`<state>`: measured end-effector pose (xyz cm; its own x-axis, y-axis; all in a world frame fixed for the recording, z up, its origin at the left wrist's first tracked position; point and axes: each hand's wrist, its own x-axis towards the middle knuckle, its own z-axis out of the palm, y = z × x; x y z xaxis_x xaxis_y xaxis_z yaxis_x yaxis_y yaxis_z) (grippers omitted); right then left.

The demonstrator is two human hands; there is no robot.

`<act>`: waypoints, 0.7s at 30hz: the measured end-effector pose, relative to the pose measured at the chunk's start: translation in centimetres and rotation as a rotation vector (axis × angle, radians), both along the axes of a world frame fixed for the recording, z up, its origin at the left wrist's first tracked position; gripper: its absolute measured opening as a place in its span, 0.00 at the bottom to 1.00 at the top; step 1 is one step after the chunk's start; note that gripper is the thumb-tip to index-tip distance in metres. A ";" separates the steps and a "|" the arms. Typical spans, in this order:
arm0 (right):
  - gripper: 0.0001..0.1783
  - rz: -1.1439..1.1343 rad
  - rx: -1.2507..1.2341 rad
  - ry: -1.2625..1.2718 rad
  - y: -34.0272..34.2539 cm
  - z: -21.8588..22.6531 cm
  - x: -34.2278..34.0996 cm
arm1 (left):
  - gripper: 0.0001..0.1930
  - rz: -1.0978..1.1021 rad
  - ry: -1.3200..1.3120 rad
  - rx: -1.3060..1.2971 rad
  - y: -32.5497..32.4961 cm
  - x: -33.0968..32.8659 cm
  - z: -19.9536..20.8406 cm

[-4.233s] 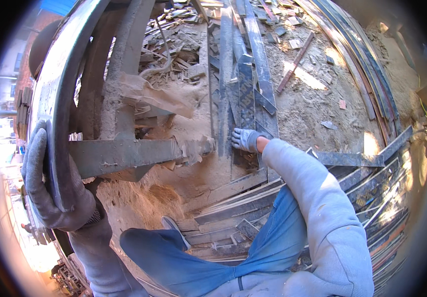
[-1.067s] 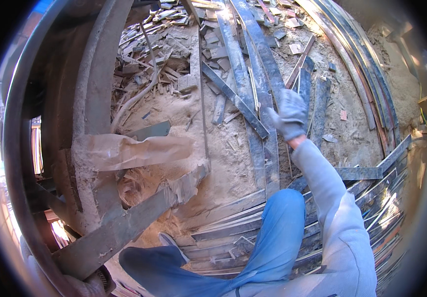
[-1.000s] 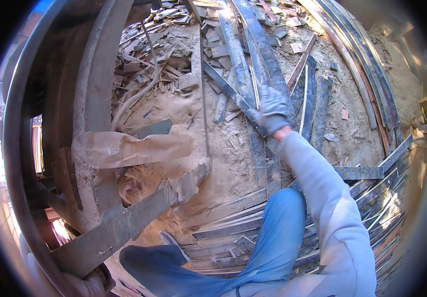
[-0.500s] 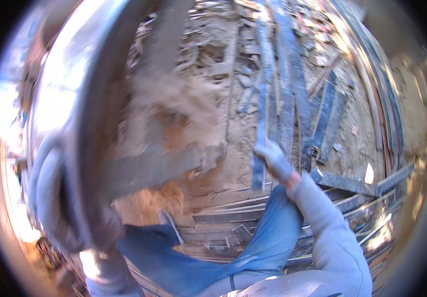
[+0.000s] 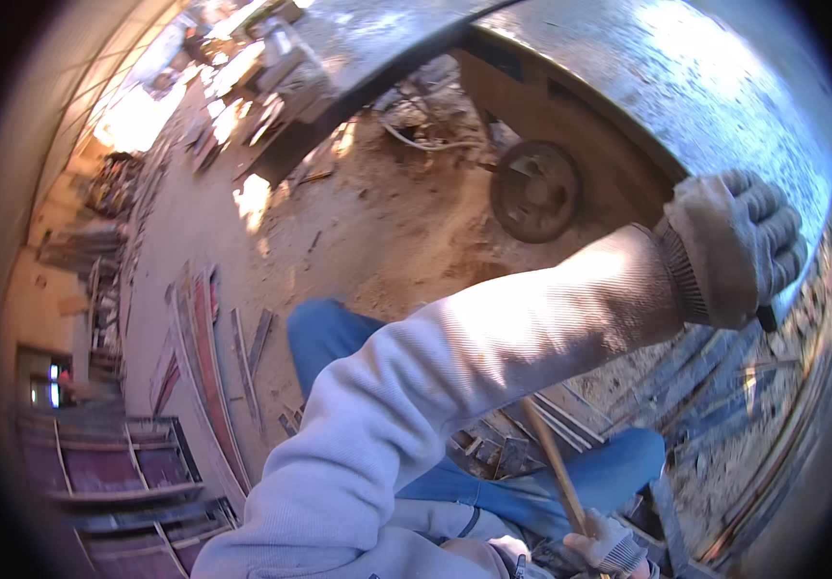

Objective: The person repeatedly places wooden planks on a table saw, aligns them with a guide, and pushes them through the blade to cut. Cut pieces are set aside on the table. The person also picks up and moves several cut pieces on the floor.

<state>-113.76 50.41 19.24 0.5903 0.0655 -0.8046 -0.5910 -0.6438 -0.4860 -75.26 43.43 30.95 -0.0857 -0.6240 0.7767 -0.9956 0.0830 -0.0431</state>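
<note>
My left hand [image 5: 736,241], in a grey knitted work glove, reaches across to the right at the end of my outstretched arm. Its fingers bend over the dark rim of a metal machine table [image 5: 618,58], and the thumb is hidden. Low in front of me, my right hand [image 5: 609,546], also gloved, is closed round the lower end of a slim wooden stick [image 5: 553,463]. The stick slants up to the left, and its upper end passes behind my left sleeve. Below the table top, a round pulley wheel [image 5: 535,191] sits against the rusty side panel.
Sawdust and dirt cover the ground [image 5: 387,232] under the machine. Long strips [image 5: 205,357] lie to the left, more strips [image 5: 753,396] to the right. Dark red framed panels [image 5: 112,463] stand at lower left. A pile of offcuts [image 5: 271,72] lies beyond.
My view has swung left, so the machine table appears farther right. The blue-grey strip by my right hand is replaced by the wooden stick, now low near my legs. My left hand stays at the table rim.
</note>
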 end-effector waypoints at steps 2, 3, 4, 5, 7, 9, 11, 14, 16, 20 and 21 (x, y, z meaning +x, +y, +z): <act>0.35 0.002 0.106 0.005 2.1 1.5 2.7 | 0.19 -0.052 0.020 0.066 0.0 -0.1 0.0; 0.33 -0.022 0.238 -0.096 3.1 0.8 6.2 | 0.18 -0.106 -0.003 0.081 -0.1 0.5 0.1; 0.32 -0.146 0.418 -0.268 3.6 -0.2 10.7 | 0.18 -0.146 -0.039 0.092 0.1 1.0 -0.1; 0.30 -0.224 0.581 -0.439 3.6 -1.2 15.4 | 0.18 -0.185 -0.067 0.070 0.0 1.4 0.1; 0.28 -0.328 0.829 -0.731 4.1 -2.9 24.4 | 0.17 -0.226 -0.113 0.043 0.0 1.9 0.7; 0.28 -0.473 0.594 -0.928 5.6 -4.1 30.3 | 0.17 -0.232 -0.162 0.035 0.4 2.0 1.6; 0.30 -0.638 0.302 -0.898 5.8 -5.9 30.9 | 0.17 -0.208 -0.184 0.043 0.8 1.9 2.5; 0.24 -0.638 -0.032 -0.410 -1.8 -14.1 22.7 | 0.16 -0.150 -0.138 -0.004 0.8 1.4 2.9; 0.24 -0.734 -0.748 -0.252 -10.0 -21.6 16.0 | 0.16 -0.210 -0.084 -0.016 0.7 0.9 2.6; 0.38 -1.044 -0.987 -0.310 -24.0 -32.5 10.6 | 0.17 -0.156 -0.115 -0.011 0.7 0.5 2.4; 0.37 -1.073 -1.018 -0.272 -26.3 -33.7 11.1 | 0.18 -0.138 -0.120 -0.011 0.8 0.5 2.4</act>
